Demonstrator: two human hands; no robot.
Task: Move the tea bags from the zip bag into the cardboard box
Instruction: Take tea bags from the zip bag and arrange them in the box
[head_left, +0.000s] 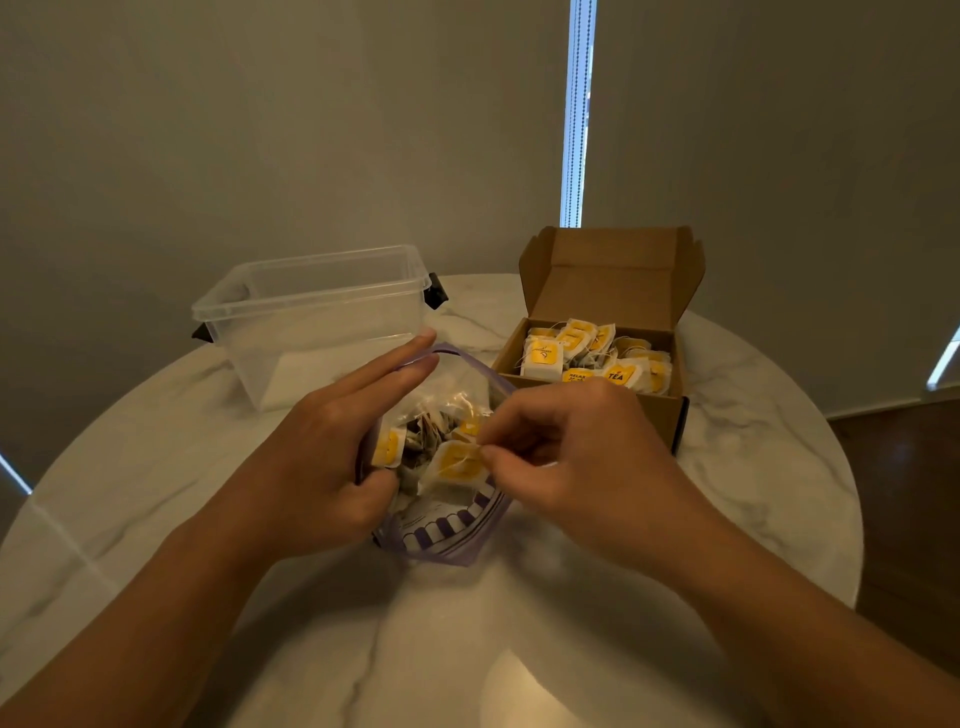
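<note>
Zip bag (448, 531) lies mid-table (758, 467) w/ mouth open. L hand (317, 467) holds its left rim: fingers straight along the outside, thumb hooked over the edge. R hand (576, 457) pinches one tea bag (457, 466) btwn thumb & fingertips at the mouth; the tea bag is partly inside, more bags under it. Box (655, 411) sits just right of the zip bag, lid up, w/ a pile of tea bags (597, 356) in it. Clear tub (311, 312) at far left.
</note>
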